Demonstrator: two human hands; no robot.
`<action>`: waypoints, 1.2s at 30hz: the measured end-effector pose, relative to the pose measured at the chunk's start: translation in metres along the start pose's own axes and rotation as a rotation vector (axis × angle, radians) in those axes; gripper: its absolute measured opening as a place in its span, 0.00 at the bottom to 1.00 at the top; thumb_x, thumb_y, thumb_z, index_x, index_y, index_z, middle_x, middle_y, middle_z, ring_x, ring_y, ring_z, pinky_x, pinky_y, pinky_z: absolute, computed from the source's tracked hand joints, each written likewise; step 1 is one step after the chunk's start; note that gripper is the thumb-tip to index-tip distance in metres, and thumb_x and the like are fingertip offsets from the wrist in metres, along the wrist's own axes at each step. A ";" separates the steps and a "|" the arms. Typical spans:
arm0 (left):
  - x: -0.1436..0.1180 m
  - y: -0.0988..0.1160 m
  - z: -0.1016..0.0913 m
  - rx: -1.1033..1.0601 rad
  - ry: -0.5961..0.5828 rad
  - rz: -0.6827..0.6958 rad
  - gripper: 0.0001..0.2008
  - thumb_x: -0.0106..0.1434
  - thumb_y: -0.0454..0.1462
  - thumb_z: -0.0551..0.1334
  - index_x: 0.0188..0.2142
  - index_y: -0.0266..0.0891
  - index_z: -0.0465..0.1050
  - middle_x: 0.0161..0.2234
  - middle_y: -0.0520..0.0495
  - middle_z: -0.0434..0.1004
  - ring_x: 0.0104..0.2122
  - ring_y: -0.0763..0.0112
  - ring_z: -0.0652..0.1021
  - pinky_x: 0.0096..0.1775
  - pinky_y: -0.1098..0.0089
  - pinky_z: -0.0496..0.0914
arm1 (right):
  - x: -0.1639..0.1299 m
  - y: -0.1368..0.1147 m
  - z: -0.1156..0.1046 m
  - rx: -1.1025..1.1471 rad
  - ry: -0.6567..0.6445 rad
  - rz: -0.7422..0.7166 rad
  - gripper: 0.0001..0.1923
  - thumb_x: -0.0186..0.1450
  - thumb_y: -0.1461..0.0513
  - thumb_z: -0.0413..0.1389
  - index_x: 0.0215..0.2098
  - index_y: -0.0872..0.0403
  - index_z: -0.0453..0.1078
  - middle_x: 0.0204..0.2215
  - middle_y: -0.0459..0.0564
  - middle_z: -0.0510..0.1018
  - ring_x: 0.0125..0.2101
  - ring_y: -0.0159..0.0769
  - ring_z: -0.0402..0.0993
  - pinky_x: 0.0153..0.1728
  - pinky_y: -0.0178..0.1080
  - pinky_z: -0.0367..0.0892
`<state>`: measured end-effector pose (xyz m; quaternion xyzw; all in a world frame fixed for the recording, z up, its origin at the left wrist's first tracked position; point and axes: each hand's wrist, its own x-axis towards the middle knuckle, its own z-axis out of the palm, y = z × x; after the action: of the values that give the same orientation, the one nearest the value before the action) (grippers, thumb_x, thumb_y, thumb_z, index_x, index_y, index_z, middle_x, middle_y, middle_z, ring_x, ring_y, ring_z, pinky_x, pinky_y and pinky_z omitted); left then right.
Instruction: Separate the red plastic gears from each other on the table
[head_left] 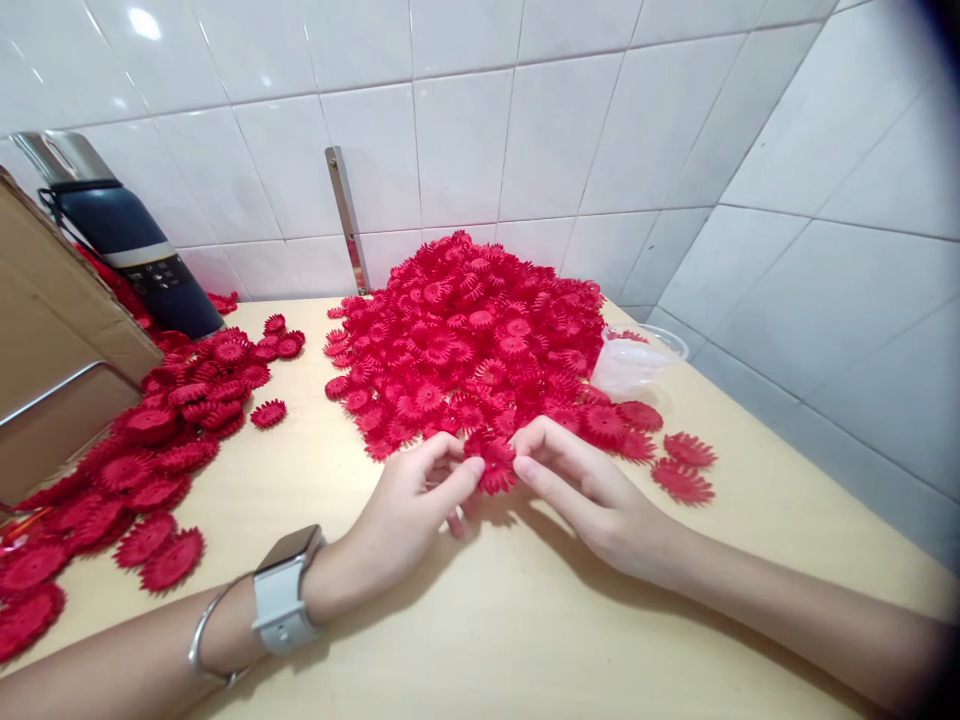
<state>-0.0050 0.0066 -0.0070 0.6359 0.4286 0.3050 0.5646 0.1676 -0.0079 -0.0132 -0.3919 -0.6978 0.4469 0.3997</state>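
A pale wooden table [480, 620] stands in the corner of a white-tiled room, strewn with red plastic flower pieces.

Near the middle of the table, the left hand [409, 515] and the right hand [592, 495] meet over one red flower piece [495, 468]. Both are closed in a pinch on it: the left thumb and fingertips grip its left side, the right fingertips its right side. The piece is held just above the table, touching the front edge of the big heap. Whether it is one layer or two pressed together cannot be told. The left wrist wears a white watch [283, 592] and a thin bangle [206, 632].

Just behind the hands, toward the back edge against the wall, lies the large heap [469, 335] of small ruffled red pieces, still tall and wide. To the right of the heap, a few flatter flowers [679, 470] lie singly, with a clear plastic bag [637, 362] behind them.

Along the left edge spreads a flatter pile [142, 470] of larger, fuller flowers, reaching from the back left corner to the front. Judging by the two piles, a fair share of the work appears done, yet the heap suggests most remains.

A cardboard box [52, 350] and a dark flask [124, 235] stand at the left back corner.
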 end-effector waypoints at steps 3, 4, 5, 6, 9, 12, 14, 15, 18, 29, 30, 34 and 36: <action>-0.002 0.000 -0.001 0.082 -0.029 0.006 0.12 0.60 0.40 0.52 0.23 0.36 0.61 0.19 0.53 0.66 0.19 0.78 0.68 0.22 0.77 0.61 | -0.001 -0.001 0.001 -0.007 0.031 0.013 0.07 0.66 0.61 0.42 0.30 0.53 0.56 0.26 0.45 0.65 0.27 0.31 0.64 0.29 0.34 0.63; -0.003 0.000 -0.001 0.114 -0.035 0.024 0.11 0.59 0.38 0.52 0.23 0.36 0.61 0.19 0.54 0.65 0.19 0.78 0.67 0.22 0.77 0.60 | -0.002 -0.002 0.002 -0.014 0.036 0.019 0.07 0.66 0.61 0.42 0.30 0.53 0.56 0.26 0.45 0.65 0.27 0.31 0.64 0.29 0.35 0.63; -0.004 0.001 -0.001 0.150 -0.036 0.050 0.10 0.58 0.35 0.53 0.22 0.36 0.60 0.19 0.55 0.64 0.20 0.79 0.66 0.22 0.78 0.59 | -0.003 -0.003 0.003 -0.039 0.032 0.021 0.07 0.65 0.60 0.43 0.29 0.53 0.56 0.26 0.45 0.65 0.27 0.31 0.64 0.28 0.35 0.63; -0.006 0.002 -0.001 0.191 -0.032 0.084 0.09 0.57 0.33 0.53 0.21 0.37 0.59 0.19 0.56 0.62 0.20 0.79 0.64 0.22 0.78 0.57 | -0.003 -0.004 0.005 -0.085 0.018 0.018 0.08 0.64 0.59 0.45 0.28 0.53 0.56 0.25 0.45 0.65 0.26 0.31 0.63 0.28 0.35 0.62; -0.008 0.006 -0.002 0.315 -0.059 0.177 0.09 0.54 0.30 0.54 0.19 0.37 0.57 0.18 0.57 0.58 0.20 0.80 0.60 0.23 0.78 0.55 | -0.005 -0.007 0.008 -0.295 -0.039 0.005 0.12 0.58 0.56 0.54 0.25 0.54 0.57 0.24 0.45 0.65 0.25 0.32 0.61 0.26 0.35 0.59; -0.008 0.007 -0.003 0.363 -0.090 0.188 0.10 0.54 0.30 0.54 0.18 0.37 0.56 0.18 0.57 0.56 0.20 0.80 0.59 0.23 0.77 0.54 | -0.003 -0.007 0.009 -0.370 -0.099 -0.034 0.10 0.61 0.58 0.50 0.25 0.55 0.58 0.26 0.47 0.66 0.27 0.32 0.61 0.28 0.35 0.59; -0.007 0.006 -0.004 0.366 -0.076 0.154 0.09 0.54 0.30 0.53 0.19 0.37 0.56 0.18 0.57 0.56 0.21 0.79 0.59 0.23 0.77 0.54 | -0.002 -0.006 0.008 -0.362 -0.131 -0.083 0.10 0.64 0.63 0.44 0.26 0.55 0.58 0.27 0.47 0.67 0.28 0.32 0.62 0.29 0.34 0.59; -0.007 0.006 -0.004 0.370 -0.064 0.135 0.09 0.53 0.30 0.52 0.19 0.37 0.56 0.18 0.57 0.55 0.21 0.79 0.59 0.23 0.77 0.54 | -0.001 -0.005 0.007 -0.362 -0.131 -0.107 0.10 0.64 0.65 0.43 0.25 0.55 0.59 0.27 0.47 0.67 0.28 0.31 0.62 0.29 0.34 0.59; -0.007 0.004 -0.003 0.408 -0.030 0.090 0.08 0.50 0.30 0.53 0.17 0.37 0.56 0.16 0.57 0.54 0.20 0.78 0.59 0.23 0.76 0.53 | 0.000 -0.004 0.008 -0.389 -0.072 -0.145 0.11 0.62 0.68 0.43 0.23 0.55 0.59 0.24 0.46 0.66 0.26 0.30 0.61 0.27 0.33 0.57; -0.010 0.011 0.001 0.349 -0.045 0.056 0.08 0.49 0.31 0.53 0.17 0.34 0.65 0.16 0.56 0.57 0.19 0.78 0.57 0.21 0.75 0.52 | -0.008 -0.004 0.007 0.028 0.015 0.132 0.14 0.55 0.68 0.43 0.15 0.56 0.64 0.17 0.46 0.71 0.21 0.32 0.65 0.23 0.33 0.59; -0.011 0.011 0.001 0.337 -0.048 0.057 0.08 0.49 0.31 0.53 0.17 0.34 0.66 0.16 0.55 0.58 0.19 0.78 0.58 0.21 0.76 0.53 | -0.008 -0.004 0.007 0.054 0.022 0.143 0.14 0.54 0.68 0.43 0.14 0.56 0.64 0.17 0.46 0.71 0.20 0.32 0.65 0.22 0.33 0.59; -0.011 0.009 0.001 0.293 -0.068 0.036 0.08 0.50 0.31 0.53 0.18 0.34 0.67 0.16 0.55 0.59 0.19 0.78 0.58 0.21 0.76 0.53 | -0.008 -0.004 0.007 0.094 0.044 0.166 0.14 0.52 0.68 0.42 0.13 0.56 0.64 0.16 0.47 0.71 0.19 0.33 0.65 0.21 0.34 0.58; -0.010 0.008 0.001 0.274 -0.069 0.020 0.08 0.50 0.30 0.53 0.17 0.34 0.65 0.16 0.55 0.58 0.19 0.78 0.58 0.21 0.75 0.53 | -0.009 -0.003 0.007 0.087 0.056 0.175 0.14 0.52 0.68 0.42 0.12 0.56 0.62 0.15 0.47 0.70 0.19 0.33 0.64 0.21 0.34 0.57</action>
<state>-0.0076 -0.0029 0.0015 0.7215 0.4401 0.2272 0.4839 0.1641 -0.0189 -0.0139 -0.4461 -0.6292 0.4989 0.3951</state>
